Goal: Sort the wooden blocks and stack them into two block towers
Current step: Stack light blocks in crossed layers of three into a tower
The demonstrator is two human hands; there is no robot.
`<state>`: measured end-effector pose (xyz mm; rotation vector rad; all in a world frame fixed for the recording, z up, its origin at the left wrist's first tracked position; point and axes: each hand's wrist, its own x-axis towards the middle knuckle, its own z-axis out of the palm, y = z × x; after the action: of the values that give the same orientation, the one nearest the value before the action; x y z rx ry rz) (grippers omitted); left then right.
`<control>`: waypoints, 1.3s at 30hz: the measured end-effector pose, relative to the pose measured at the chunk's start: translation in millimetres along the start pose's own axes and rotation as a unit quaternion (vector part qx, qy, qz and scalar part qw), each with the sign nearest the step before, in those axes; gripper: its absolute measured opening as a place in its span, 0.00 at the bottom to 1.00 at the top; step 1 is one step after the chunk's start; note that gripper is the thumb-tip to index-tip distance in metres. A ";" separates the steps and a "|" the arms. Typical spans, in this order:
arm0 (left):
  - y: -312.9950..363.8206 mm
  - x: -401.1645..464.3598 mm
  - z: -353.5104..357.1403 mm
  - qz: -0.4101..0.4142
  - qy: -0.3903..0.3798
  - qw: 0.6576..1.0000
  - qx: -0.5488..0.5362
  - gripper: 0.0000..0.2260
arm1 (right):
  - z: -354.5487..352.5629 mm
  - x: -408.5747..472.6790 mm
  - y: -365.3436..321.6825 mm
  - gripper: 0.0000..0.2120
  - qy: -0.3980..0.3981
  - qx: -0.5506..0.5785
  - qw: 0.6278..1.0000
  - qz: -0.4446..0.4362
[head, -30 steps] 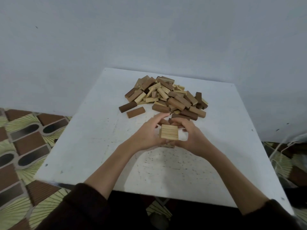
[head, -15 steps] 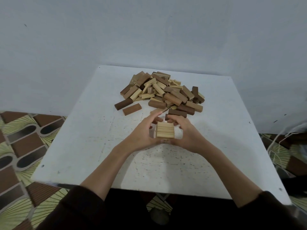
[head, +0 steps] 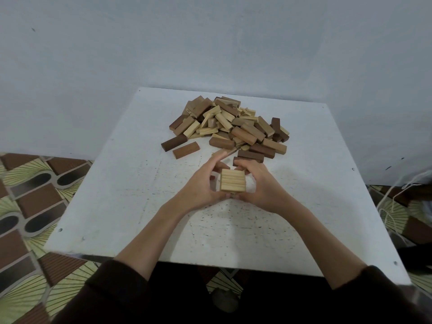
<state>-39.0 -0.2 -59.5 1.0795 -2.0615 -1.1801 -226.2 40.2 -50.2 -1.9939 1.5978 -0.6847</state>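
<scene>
Not much has changed from a moment ago: both hands are still cupped around the little light wood stack near the middle of the white table, left hand curled on its left side and right hand curled on its right, fingers wrapped around the far edge. The stack looks about the same height as before, its top layer still light blocks side by side. The big mixed pile of blocks sits untouched farther back, and the two loose dark blocks haven't budged from its left edge.
</scene>
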 end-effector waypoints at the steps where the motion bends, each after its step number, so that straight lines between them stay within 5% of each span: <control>1: -0.5 0.2 0.0 0.000 0.000 1.000 -0.001 0.40 | -0.3 0.1 -0.2 0.37 0.001 0.000 1.000 -0.002; 11: -2.8 -0.4 1.9 -0.007 0.014 1.000 -0.006 0.40 | -2.0 0.0 -1.9 0.35 -0.004 0.000 1.000 -0.012; 17: -0.6 -9.2 7.2 -0.014 0.020 1.000 -0.009 0.43 | 2.9 -6.6 -6.8 0.45 0.005 0.030 0.999 0.024; 24: -1.9 -18.4 24.3 0.004 0.042 0.987 0.154 0.45 | 33.0 -27.9 -7.6 0.43 0.080 -0.052 0.993 0.068; 39: -3.3 -18.9 30.4 0.000 0.018 0.958 0.286 0.38 | 43.7 -25.8 -5.3 0.46 0.035 -0.195 0.976 0.092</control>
<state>-50.3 28.4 -77.9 1.3370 -2.4407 -0.5539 -198.7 69.3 -81.7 -2.0635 2.0585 -0.3953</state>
